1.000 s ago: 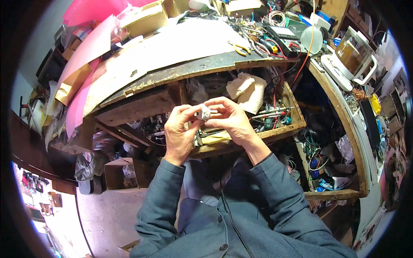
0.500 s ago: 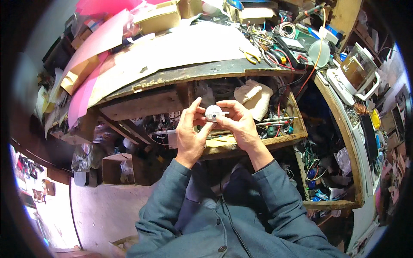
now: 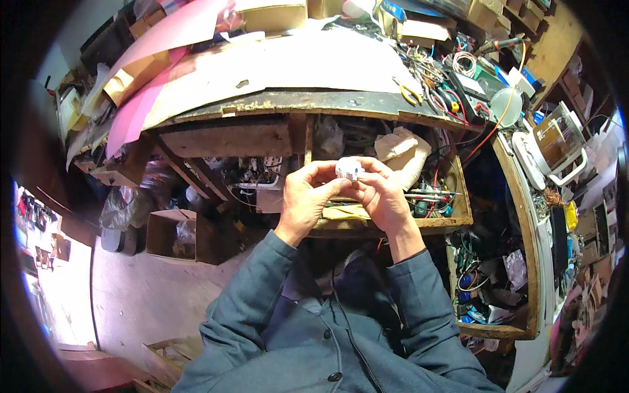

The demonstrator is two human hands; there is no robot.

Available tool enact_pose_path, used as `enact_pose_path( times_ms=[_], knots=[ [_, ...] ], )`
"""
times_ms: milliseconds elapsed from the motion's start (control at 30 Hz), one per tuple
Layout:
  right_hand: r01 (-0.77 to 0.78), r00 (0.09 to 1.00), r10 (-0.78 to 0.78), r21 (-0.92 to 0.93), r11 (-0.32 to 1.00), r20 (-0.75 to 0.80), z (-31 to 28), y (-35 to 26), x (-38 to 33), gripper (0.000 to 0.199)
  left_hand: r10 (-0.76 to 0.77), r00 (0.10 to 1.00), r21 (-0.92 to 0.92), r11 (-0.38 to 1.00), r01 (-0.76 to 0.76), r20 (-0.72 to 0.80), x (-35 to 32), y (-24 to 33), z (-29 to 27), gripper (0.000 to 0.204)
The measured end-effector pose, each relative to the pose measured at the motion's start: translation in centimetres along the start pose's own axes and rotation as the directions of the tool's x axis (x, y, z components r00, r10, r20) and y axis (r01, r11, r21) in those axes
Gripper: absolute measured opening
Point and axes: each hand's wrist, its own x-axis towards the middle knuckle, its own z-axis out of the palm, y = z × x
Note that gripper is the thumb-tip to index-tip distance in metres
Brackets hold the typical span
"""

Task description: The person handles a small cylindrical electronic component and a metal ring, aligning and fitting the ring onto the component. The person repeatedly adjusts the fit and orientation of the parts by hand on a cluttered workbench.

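A small white plastic part with a rounded body, a dark opening and a short stub is held up between both hands. My left hand pinches its left side between thumb and fingers. From the right, my right hand grips the stub side, fingers closed in. The fingertips partly hide the part, and its exact kind does not show. Below and behind the hands is an open wooden drawer holding a crumpled beige cloth, several thin pen-like tools and a flat yellow item.
Pale sheeting covers much of the workbench. Yellow-handled pliers lie near its edge beside tangled wires. To the right stand a glass-jug appliance and a wooden compartment of cables. A cardboard box sits at lower left.
The view has shifted, so the bench appears farther right. The white part has been turned, with its opening facing differently. My left index finger, raised before, now lies against it.
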Motion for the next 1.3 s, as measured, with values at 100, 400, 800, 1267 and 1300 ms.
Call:
enact_pose_path(
  times_ms=[100,400,800,1267,1300],
  knots=[
    [-0.015,1.0,0.014,0.034,0.999,0.018,0.1,-0.1,0.0,0.035,0.013,0.999,0.025,1.0,-0.012,-0.036,-0.3,0.9,0.5,0.027],
    [-0.001,1.0,-0.001,-0.089,0.996,-0.023,0.4,0.0,0.0,0.034,0.001,0.999,-0.075,0.997,-0.004,-0.037,-0.2,-0.2,-0.3,0.024],
    [0.104,0.992,-0.07,-0.371,0.923,0.104,0.1,0.8,0.0,0.046,-0.156,0.985,-0.119,0.979,0.164,0.076,-0.9,1.2,-1.7,0.026],
    [0.187,0.976,-0.137,-0.322,0.928,0.17,0.5,1.0,-0.5,0.03,-0.012,0.993,-0.23,0.972,0.038,0.115,-1.5,-1.1,-2.1,0.028],
    [0.167,0.978,-0.115,-0.328,0.93,0.171,0.6,1.3,-0.4,0.03,0.001,0.995,-0.207,0.978,0.02,0.102,-1.7,-1.1,-2.3,0.028]
  ],
)
